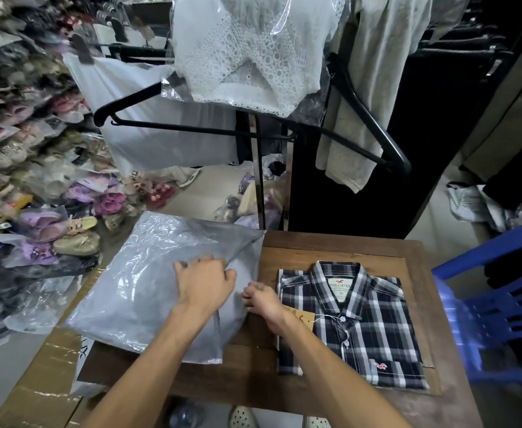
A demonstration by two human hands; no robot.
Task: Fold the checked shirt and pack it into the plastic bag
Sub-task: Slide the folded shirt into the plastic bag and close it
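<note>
The checked shirt (355,325), dark blue and white, lies folded flat with its collar away from me on the right half of the wooden table (253,375). A clear plastic bag (136,285) lies flat to its left, hanging over the table's far left corner. My left hand (204,282) rests on the bag's right side with fingers curled into the film near its edge. My right hand (261,299) pinches the bag's right edge, just left of the shirt. Neither hand touches the shirt.
A blue plastic chair (497,301) stands right of the table. A brown cardboard box (37,387) sits at the lower left. Black hangers with white garments (247,57) hang on a rack just beyond the table. Bagged shoes (37,180) are piled on the left.
</note>
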